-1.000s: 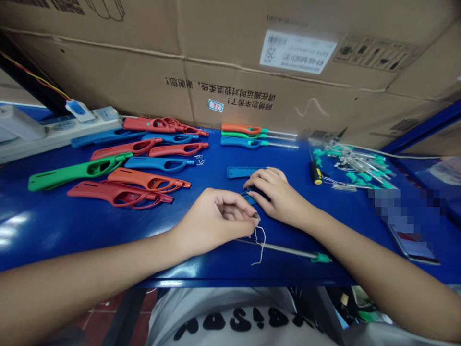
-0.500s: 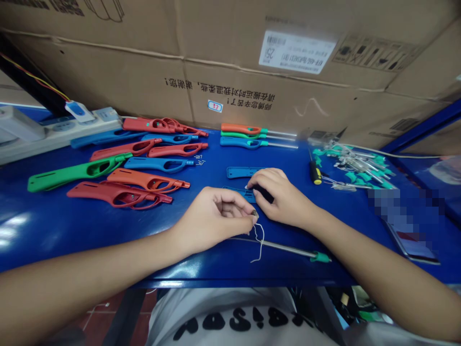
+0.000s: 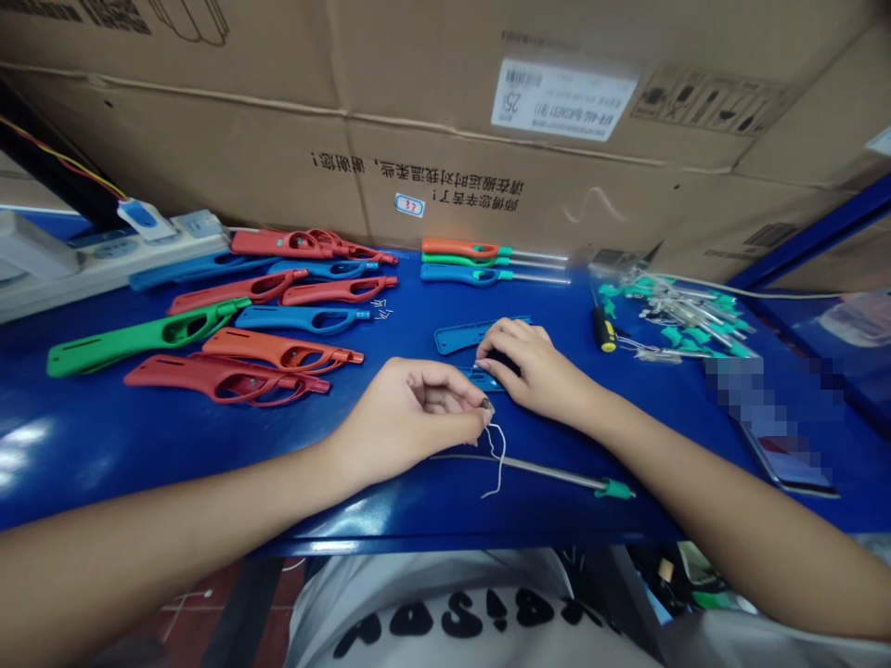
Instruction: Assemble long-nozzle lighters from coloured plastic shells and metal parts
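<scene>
My left hand (image 3: pixel 410 413) is closed in a pinch on a small dark part (image 3: pixel 487 404) with a thin white wire (image 3: pixel 500 464) hanging from it. My right hand (image 3: pixel 547 376) has its fingers bent and its thumb and fingertips on the near blue lighter casing half (image 3: pixel 487 378), which my hands partly cover. Just behind lies a second blue casing half (image 3: pixel 452 338), its right end hidden by my right hand. Below both hands, a metal lighter tube (image 3: pixel 549 471) with a green end (image 3: pixel 613 489) rests on the blue table.
Several red, blue, green and orange lighter casings (image 3: pixel 278 349) lie at left beside a power strip (image 3: pixel 149 246). Finished-looking lighters (image 3: pixel 459 274) sit at the back. At right are a screwdriver (image 3: pixel 604 329), piled green-ended tubes (image 3: pixel 696 315) and a phone (image 3: pixel 794 459). Cardboard (image 3: pixel 418 121) stands behind.
The far blue casing half has tilted, its right side now angled away from me. Both hands keep nearly the same pose, and the whole view has shifted slightly.
</scene>
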Demonstrator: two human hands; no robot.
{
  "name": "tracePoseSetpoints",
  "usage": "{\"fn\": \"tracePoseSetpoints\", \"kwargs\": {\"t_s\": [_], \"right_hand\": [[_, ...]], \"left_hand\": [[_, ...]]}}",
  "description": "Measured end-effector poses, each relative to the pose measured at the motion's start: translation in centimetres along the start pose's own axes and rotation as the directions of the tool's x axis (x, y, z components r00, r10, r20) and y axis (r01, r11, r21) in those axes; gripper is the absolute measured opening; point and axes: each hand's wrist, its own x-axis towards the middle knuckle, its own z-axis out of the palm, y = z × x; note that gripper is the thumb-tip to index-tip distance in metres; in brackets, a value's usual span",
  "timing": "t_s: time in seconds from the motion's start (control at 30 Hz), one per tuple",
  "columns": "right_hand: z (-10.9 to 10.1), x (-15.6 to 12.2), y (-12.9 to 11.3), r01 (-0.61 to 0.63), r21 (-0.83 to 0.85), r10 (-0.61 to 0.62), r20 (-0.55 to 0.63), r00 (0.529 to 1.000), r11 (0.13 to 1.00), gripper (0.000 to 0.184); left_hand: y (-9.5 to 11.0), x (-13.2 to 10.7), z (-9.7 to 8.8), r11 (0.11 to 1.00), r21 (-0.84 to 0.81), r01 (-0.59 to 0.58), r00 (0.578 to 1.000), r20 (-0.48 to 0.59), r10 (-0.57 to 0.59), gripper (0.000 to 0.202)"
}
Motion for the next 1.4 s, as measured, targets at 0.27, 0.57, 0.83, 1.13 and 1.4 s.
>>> {"fn": "tracePoseSetpoints", "kwargs": {"t_s": [0.27,0.57,0.83,1.13,1.4], "right_hand": [[0.1,-0.2,0.1,0.021,-0.008,-0.021,-0.018,1.0,1.0,0.008],[-0.1,-0.5,-0.2,0.06,-0.023,-0.06,0.022,0.998,0.998,0.01],[0.4,-0.2,0.1,0.04,0.118,-0.034,-0.057,0.998,0.992,0.006],[-1.8,-0.8,-1.9,-0.007,0.646,0.179,-0.201,0.963,0.763,0.011],[-3.0,-2.0,-3.0,0.005,0.743,0.044,-0.046,0.998,0.669,0.006]], "left_hand": [[-0.2,0.2,-0.2,1.0,-0.005,0.005,1.0,0.003,-0.005,0.011],[-0.3,0.2,-0.4,1.0,-0.027,0.001,1.0,0.003,-0.001,0.011],[-0.2,0.4,-0.3,1.0,-0.03,-0.004,1.0,0.003,0.004,0.011],[-0.2,0.3,-0.4,0.999,-0.048,-0.001,1.0,0.003,0.001,0.012],[-0.1,0.2,-0.2,0.996,-0.083,-0.029,1.0,-0.01,0.028,0.012]]}}
